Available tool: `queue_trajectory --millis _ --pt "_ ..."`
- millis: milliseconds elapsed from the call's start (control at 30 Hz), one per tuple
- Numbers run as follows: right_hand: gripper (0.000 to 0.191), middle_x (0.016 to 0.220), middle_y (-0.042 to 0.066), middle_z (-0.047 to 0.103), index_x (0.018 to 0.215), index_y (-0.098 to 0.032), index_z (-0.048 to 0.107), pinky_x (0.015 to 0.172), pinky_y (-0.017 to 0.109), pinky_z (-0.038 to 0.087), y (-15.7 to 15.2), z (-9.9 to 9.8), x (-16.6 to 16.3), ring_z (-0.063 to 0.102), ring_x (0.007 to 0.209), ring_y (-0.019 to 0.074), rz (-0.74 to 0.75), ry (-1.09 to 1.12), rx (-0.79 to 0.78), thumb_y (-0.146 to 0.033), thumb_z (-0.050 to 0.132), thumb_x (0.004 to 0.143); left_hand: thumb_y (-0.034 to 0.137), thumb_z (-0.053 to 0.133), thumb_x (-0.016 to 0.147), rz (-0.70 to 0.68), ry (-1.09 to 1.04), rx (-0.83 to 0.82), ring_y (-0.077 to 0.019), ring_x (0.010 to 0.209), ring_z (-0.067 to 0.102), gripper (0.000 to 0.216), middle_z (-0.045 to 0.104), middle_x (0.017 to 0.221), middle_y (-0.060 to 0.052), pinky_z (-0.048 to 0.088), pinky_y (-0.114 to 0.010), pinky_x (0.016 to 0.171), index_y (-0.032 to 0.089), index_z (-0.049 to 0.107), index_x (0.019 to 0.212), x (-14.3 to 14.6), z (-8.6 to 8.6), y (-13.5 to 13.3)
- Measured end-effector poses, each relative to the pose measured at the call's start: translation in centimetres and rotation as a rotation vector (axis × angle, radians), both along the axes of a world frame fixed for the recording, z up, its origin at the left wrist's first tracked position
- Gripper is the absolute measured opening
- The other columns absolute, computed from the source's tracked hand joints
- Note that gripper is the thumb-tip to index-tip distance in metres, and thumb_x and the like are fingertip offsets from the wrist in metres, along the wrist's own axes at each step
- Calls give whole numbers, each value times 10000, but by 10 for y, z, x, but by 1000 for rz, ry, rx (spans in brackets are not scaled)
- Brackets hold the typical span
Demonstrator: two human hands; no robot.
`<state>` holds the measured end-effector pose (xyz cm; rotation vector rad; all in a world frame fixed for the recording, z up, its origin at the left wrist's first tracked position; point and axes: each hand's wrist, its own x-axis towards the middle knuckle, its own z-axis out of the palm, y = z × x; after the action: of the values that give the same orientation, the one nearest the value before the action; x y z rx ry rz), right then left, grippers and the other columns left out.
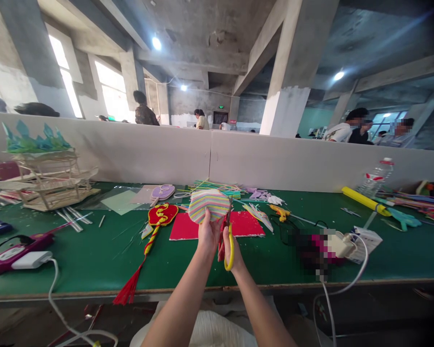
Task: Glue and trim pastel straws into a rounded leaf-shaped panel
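Note:
My left hand [209, 233] grips the lower edge of a rounded, colour-striped piece [210, 201], raised above the table, thumb across its face. Closed round the handles of yellow-and-red scissors [229, 248], my right hand [236, 253] is just beside it. The scissor blades point up along the piece's right edge; whether they touch it I cannot tell. Behind and below the hands lies a red sheet [183, 227]. To its left is a red fan [163, 215] with yellow trim, a twisted yellow-and-red handle and a red tassel [130, 285].
Thin coloured strips [220, 187] lie behind my hands. A yellow glue gun [280, 212] and power strips [16, 254] with white cables flank the work area. A stick-built model [54, 178] stands left, a plastic bottle [378, 176] right. A white partition [275, 161] closes the table's back; people are beyond.

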<state>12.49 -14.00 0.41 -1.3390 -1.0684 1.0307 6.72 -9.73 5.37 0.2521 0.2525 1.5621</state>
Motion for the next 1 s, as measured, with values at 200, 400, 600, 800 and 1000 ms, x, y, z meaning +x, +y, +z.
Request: queue_trajectory --millis 200,400,600,800,1000 --pt "642 447 -46 388 698 -228 489 315 246 358 -2 0 -1 408 305 100 7 25 4 -843 305 706 185 512 907 6 -7 -14 -214 944 687 175 738 952 -85 526 -361 900 140 670 967 -1 0 2" --pt "734 639 -11 526 747 -192 520 299 212 318 6 -9 6 381 320 42 64 97 36 -887 310 638 96 499 900 46 -32 2 -179 980 672 236 736 986 -64 504 -311 922 164 637 1079 -7 6 14" --pt "738 463 -67 434 735 -193 520 285 198 267 9 -16 6 351 288 55 77 157 42 -897 348 593 135 446 935 33 -27 6 -145 915 683 231 743 949 -33 504 -288 897 187 638 1051 -13 6 21" --pt "497 365 -102 343 647 -215 461 307 190 204 18 0 28 293 284 47 -70 206 95 -693 595 665 155 460 922 -187 109 -2 -158 894 690 205 747 904 -38 498 -305 914 156 648 1006 -27 -3 15" --pt "377 455 -69 464 677 -219 499 381 219 336 34 21 61 420 364 82 -144 227 240 -583 586 726 214 548 874 -490 417 -63 -225 819 712 229 747 850 -110 544 -308 776 92 639 1044 -41 -19 18"
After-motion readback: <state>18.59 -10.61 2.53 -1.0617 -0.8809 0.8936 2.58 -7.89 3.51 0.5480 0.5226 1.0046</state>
